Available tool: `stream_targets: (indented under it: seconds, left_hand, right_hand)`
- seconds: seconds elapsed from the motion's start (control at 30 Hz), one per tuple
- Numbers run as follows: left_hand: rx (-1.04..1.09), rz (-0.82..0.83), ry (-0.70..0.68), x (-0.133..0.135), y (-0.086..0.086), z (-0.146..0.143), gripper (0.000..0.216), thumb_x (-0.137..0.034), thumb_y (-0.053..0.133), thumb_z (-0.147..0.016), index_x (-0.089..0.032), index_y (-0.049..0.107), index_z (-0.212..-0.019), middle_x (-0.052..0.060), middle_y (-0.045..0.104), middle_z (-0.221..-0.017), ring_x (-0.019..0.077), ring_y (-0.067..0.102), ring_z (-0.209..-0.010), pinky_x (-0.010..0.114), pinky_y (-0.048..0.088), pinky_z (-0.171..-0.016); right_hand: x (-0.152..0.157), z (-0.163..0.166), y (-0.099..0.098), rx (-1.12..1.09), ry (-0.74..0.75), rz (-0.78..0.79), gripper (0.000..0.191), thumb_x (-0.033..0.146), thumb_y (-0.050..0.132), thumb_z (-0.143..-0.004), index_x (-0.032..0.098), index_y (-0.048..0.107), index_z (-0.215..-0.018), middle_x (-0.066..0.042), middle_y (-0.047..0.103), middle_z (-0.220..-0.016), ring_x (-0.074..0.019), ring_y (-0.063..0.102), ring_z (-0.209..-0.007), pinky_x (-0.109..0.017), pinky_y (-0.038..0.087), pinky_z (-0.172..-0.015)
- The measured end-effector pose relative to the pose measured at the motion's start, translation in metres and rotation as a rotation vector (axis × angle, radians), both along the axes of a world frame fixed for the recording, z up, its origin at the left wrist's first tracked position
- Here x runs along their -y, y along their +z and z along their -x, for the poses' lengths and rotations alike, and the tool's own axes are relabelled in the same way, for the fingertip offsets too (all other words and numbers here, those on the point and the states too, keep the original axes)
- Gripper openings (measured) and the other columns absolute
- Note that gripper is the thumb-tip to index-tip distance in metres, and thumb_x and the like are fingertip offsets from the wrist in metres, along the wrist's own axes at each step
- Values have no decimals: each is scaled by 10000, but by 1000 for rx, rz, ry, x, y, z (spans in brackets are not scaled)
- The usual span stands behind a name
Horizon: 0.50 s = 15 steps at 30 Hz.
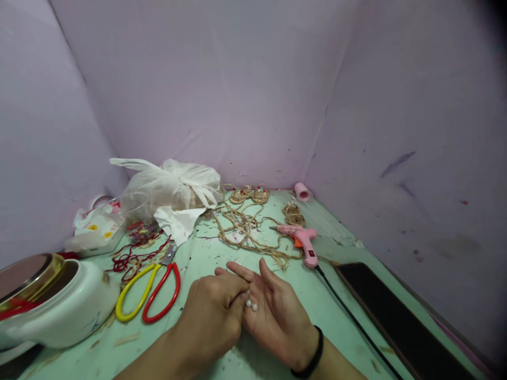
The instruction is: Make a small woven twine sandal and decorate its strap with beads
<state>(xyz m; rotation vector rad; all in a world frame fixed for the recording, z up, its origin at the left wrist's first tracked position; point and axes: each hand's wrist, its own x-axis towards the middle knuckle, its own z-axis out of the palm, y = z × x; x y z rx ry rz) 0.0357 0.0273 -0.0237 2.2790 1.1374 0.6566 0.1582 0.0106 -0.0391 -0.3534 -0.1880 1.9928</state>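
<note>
My right hand is turned palm up and open, its fingers stretched out, with a black band around the wrist. Small white beads rest on that palm. Over its fingers lies my left hand, closed, back upward, its fingertips against the palm beside the beads. Whatever those fingertips may hold is hidden. Ahead of the hands lie loose jute twine and a pink glue gun. Scissors with one yellow and one red handle are left of my left hand.
A white pot-like container stands at the left. Behind are a white plastic bag, twine pieces with red beads, a coiled twine piece and a pink roll. A dark flat slab and the gun's cord lie right.
</note>
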Motion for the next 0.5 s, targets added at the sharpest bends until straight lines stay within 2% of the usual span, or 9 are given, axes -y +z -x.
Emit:
stream_targets:
  seconds: [0.07,0.13,0.23,0.4,0.5]
  left_hand:
    - [49,62,23,-2,1,0,207,-188,503,-766,-205,650,-622,20,650,-610,154,558,-570,243,357,-544]
    - [169,204,47,-4,3,-1,189,-193,495,-773,-219,680,-744,18,691,-722,166,603,-661,239,404,-601]
    - [294,329,49,-8,5,-1,228,-182,481,-777,-234,686,-862,9,704,-829,174,625,-763,240,436,-680]
    - [306,260,67,-9,6,3,231,-175,494,-767,-238,683,-884,11,696,-790,177,613,-721,236,421,-633]
    - [236,173,-25,-5,9,4,203,-159,506,-754,-225,695,-724,13,667,-652,155,569,-591,230,370,-552]
  right_hand:
    - [1,1,0,-36,7,-8,316,352,482,-837,61,557,-932,-104,653,-819,-144,614,-710,-244,450,-715]
    - [0,1,0,-77,0,-6,288,333,502,-830,61,572,-895,-73,640,-749,-119,595,-644,-213,446,-654]
    - [-1,1,0,-100,2,-6,281,329,532,-817,56,585,-859,-57,622,-704,-102,576,-611,-192,440,-630]
    - [-2,0,0,-97,-11,-29,315,342,434,-863,68,590,-856,-78,633,-739,-134,593,-684,-242,458,-689]
    - [-3,-2,-1,-59,-28,0,366,355,398,-871,41,565,-955,-113,646,-820,-157,607,-748,-272,446,-762]
